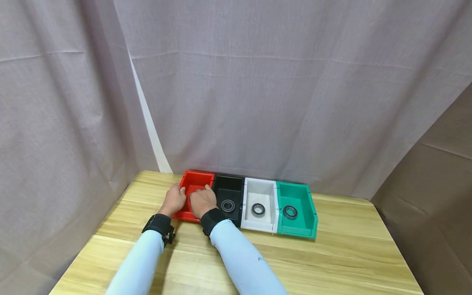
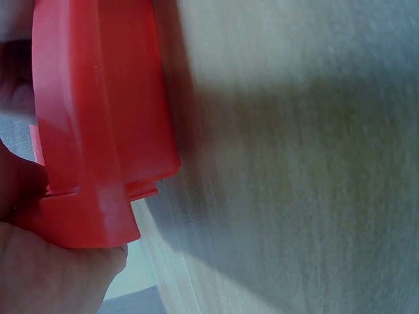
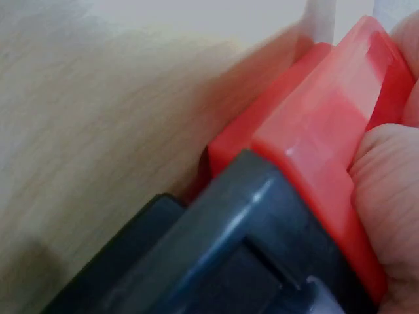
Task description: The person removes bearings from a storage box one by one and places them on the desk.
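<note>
My left hand (image 1: 174,200) grips the left side wall of a red bin (image 1: 197,177), thumb and fingers on either side of its edge in the left wrist view. Over the red bin's interior, my right hand (image 1: 203,201) has curled fingers. Its thumb (image 3: 389,190) lies against the red wall in the right wrist view; whether the fingers hold anything is hidden. A black bin (image 1: 228,182) sits directly against the red one, and a ball bearing (image 1: 228,205) lies in it.
A white bin (image 1: 259,186) and a green bin (image 1: 307,205) continue the row to the right. The white bin contains a bearing (image 1: 258,210); the green one contains another bearing (image 1: 290,212). Behind the wooden table (image 1: 350,246) hangs a grey curtain (image 1: 258,102).
</note>
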A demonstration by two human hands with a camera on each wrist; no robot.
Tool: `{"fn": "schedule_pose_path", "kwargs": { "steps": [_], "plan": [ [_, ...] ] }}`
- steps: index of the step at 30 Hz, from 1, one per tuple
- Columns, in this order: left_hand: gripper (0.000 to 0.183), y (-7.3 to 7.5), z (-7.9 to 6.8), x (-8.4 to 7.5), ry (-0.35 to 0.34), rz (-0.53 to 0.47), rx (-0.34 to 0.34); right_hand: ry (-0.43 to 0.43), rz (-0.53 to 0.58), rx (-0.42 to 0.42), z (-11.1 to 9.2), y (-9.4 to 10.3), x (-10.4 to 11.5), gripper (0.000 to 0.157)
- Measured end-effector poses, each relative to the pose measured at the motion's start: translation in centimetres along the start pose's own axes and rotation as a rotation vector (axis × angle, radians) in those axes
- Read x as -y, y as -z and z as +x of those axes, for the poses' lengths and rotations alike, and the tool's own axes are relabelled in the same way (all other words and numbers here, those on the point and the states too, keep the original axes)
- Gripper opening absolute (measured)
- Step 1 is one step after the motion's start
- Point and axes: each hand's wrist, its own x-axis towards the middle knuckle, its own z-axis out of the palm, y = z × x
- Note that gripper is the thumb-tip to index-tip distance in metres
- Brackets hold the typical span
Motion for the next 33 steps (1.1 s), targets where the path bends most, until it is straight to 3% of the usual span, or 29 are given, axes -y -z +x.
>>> {"fn": "schedule_pose_path", "kwargs": {
  "steps": [7,12,33],
  "plan": [
    [0.028,-0.27,0.05,-0.25,-0.007,-0.008,-0.003,-0.082,0.025,-0.06,0.55,-0.73,0.26,0.021],
    [0.028,-0.15,-0.03,-0.25,0.002,-0.012,-0.013,-0.084,0.03,-0.082,0.74,-0.88,0.37,0.022],
    [0.026,-0.41,-0.01,0.09,0.003,-0.018,-0.047,-0.049,-0.033,0.042,0.89,-0.59,0.55,0.014]
  ]
}}
